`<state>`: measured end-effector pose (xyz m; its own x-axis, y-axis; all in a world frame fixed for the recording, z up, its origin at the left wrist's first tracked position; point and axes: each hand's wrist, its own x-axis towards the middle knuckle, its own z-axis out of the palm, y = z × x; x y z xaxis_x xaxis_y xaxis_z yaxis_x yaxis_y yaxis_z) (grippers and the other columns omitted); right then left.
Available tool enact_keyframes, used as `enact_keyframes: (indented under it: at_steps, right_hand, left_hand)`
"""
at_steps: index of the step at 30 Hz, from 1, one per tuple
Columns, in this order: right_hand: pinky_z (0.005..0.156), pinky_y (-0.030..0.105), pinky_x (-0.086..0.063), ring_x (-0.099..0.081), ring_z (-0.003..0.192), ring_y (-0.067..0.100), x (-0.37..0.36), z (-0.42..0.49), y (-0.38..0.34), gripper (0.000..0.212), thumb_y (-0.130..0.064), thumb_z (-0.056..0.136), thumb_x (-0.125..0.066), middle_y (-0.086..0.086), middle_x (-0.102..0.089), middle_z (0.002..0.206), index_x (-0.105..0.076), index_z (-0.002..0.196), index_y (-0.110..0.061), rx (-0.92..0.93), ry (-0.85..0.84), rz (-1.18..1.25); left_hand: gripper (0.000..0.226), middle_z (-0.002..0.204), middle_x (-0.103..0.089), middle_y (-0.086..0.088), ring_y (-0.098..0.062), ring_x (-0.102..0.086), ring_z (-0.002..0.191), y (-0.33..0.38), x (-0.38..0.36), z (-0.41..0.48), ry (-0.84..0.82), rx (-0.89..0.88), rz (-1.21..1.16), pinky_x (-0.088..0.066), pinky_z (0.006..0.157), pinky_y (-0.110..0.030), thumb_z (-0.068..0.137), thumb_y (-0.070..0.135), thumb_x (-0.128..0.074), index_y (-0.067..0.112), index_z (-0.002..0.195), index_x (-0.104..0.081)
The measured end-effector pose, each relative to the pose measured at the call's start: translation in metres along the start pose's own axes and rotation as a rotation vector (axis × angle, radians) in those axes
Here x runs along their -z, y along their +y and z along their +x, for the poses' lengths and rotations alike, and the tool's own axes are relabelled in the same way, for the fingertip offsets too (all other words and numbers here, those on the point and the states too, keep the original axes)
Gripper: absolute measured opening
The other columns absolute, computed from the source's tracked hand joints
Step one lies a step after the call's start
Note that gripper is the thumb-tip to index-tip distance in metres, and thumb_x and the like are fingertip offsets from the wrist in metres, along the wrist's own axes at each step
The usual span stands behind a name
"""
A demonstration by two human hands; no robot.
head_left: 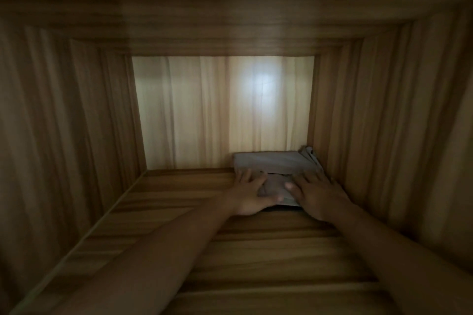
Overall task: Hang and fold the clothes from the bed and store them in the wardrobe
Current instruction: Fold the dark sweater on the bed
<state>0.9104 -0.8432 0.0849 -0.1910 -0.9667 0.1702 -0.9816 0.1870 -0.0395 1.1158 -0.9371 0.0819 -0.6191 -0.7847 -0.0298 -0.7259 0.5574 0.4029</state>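
A folded grey garment (277, 165) lies on the wooden wardrobe shelf (179, 212), pushed into the back right corner against the pale back panel (204, 110). My left hand (249, 194) lies flat on its front left part, fingers spread and straight. On the front right part my right hand (317, 195) presses down, fingers also straight. Both forearms reach in from the bottom of the view. The garment's near edge is partly hidden under the hands.
Wooden side walls (64, 123) close the compartment on the left and right (384, 123), with a wooden ceiling (230, 7) above. Bare shelf board stretches to the left of the garment and in front of it. The light is dim.
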Motion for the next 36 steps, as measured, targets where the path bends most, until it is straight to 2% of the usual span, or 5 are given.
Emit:
enact_keyframes:
  at_steps: [4,15,19,28,36]
  right_hand:
    - [0.122,0.058,-0.012,0.005,0.155,0.029,0.001,-0.026,0.005,0.106,-0.101,0.068,-0.011,-0.005,0.007,0.169,0.007,0.157,-0.046,0.02,-0.079,-0.021]
    - [0.122,0.059,-0.015,0.0,0.154,0.038,0.017,-0.047,-0.01,0.076,-0.059,0.101,-0.035,0.003,0.001,0.17,0.001,0.161,-0.032,-0.031,-0.145,-0.043]
    - [0.106,0.036,-0.045,-0.05,0.124,0.023,0.055,-0.069,-0.017,0.06,-0.051,0.097,-0.051,0.006,-0.05,0.147,-0.042,0.151,-0.024,0.059,-0.144,0.062]
    - [0.104,0.035,-0.047,-0.054,0.123,0.024,0.108,-0.144,-0.041,0.06,-0.046,0.097,-0.057,0.007,-0.053,0.143,-0.046,0.148,-0.017,0.051,-0.201,0.051]
    - [0.088,0.032,-0.049,-0.059,0.106,0.022,0.105,-0.23,-0.048,0.02,-0.039,0.098,-0.049,0.001,-0.061,0.115,-0.062,0.101,-0.024,-0.164,-0.14,0.057]
  left_hand:
    - [0.103,0.168,0.008,-0.004,-0.027,0.003,0.154,-0.009,-0.005,-0.019,0.078,-0.142,0.199,-0.013,0.122,-0.042,0.084,0.079,-0.049,0.032,0.159,0.003]
    - [0.084,0.166,-0.013,-0.01,-0.032,-0.032,0.145,0.013,0.002,-0.06,0.101,-0.035,0.221,-0.033,0.116,-0.039,0.098,0.052,-0.054,0.02,0.16,-0.008]
    - [0.059,0.151,-0.047,-0.004,-0.021,-0.049,0.13,0.024,0.027,-0.11,0.145,-0.039,0.195,-0.039,0.112,-0.034,0.098,0.039,-0.059,0.025,0.151,-0.039]
    - [0.041,0.125,-0.065,-0.006,-0.021,-0.06,0.111,0.058,0.064,-0.177,0.048,0.044,0.272,-0.05,0.092,-0.029,0.096,0.042,-0.059,0.013,0.125,-0.066]
    - [0.033,0.108,-0.067,0.0,-0.015,-0.062,0.094,0.066,0.04,-0.186,0.012,-0.16,0.283,-0.053,0.085,-0.033,0.092,0.047,-0.061,0.02,0.109,-0.07]
